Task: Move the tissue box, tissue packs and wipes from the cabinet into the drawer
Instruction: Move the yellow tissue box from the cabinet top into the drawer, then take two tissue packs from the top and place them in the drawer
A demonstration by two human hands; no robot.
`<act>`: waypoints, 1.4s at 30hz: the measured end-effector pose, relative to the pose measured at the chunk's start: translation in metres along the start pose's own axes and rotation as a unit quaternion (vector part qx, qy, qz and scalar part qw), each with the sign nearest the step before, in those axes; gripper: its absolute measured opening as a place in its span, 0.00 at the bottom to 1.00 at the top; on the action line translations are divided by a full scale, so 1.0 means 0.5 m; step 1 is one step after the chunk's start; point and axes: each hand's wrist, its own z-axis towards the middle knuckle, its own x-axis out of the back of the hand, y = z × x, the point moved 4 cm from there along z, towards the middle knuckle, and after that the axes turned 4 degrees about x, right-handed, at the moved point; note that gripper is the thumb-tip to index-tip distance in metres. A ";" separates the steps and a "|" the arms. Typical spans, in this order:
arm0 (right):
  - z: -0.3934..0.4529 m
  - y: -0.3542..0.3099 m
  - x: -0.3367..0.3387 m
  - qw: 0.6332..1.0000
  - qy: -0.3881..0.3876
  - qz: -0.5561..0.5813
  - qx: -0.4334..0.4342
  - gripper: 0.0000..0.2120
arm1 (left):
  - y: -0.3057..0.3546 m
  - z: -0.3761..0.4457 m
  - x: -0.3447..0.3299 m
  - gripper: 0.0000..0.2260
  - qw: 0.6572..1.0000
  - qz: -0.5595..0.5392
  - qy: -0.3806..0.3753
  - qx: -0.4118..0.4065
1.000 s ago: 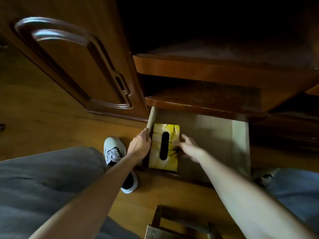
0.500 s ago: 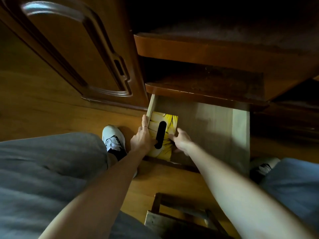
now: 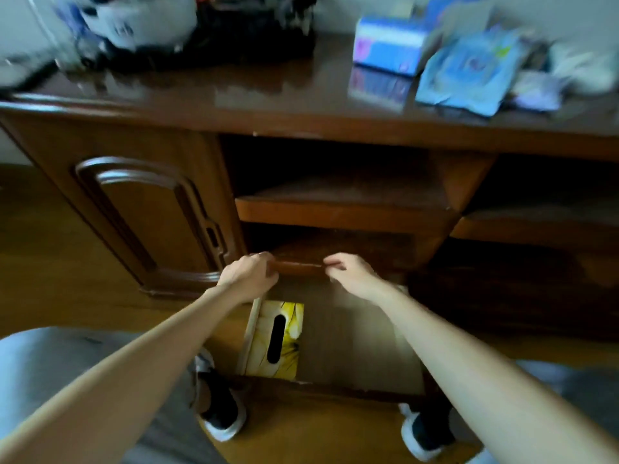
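The yellow tissue box lies in the drawer's left corner. Your left hand and right hand hover empty, fingers loosely curled. Reaching up blind risks knocking the blurred tissue packs off the tabletop.

We see a yellow tissue box lying flat in the open drawer, below our left hand; blurred blue tissue packs lie far above our right hand.

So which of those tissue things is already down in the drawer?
Only the yellow tissue box, lying flat against the left wall of the drawer. The blue box and blue pack sit up on the cabinet top.
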 end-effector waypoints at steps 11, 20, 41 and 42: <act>-0.148 -0.351 0.426 0.835 0.464 -0.103 0.278 0.06 | 0.326 -0.086 0.425 0.09 0.855 -0.012 0.422 -0.301; 0.005 -0.323 0.610 0.901 0.267 -0.341 -0.014 0.28 | 0.484 0.146 0.539 0.24 0.939 -0.024 0.264 -0.218; 0.391 -0.357 0.957 0.887 0.404 -0.193 -0.109 0.47 | 0.680 0.518 0.573 0.43 0.974 0.053 0.146 -0.167; 0.416 -0.349 0.961 0.888 0.398 -0.194 -0.122 0.50 | 0.679 0.531 0.567 0.43 0.975 0.041 0.139 -0.166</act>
